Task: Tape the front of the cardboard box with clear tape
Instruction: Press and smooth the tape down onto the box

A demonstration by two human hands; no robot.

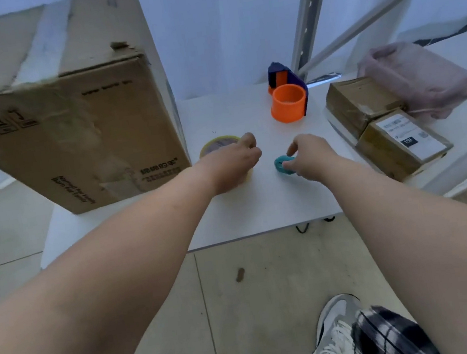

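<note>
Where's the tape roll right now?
In the head view the tape roll lies flat on the white table, just right of the big cardboard box, under the left hand, with the small teal tool to its right.

Your view is dim and bluish, lit softly and evenly, so shadows on the white table [246, 211] are faint. Wide-angle distortion bends the cardboard box [67, 116] and your forearms at the edges. Detail is slightly soft throughout; box print is blurred.
</note>
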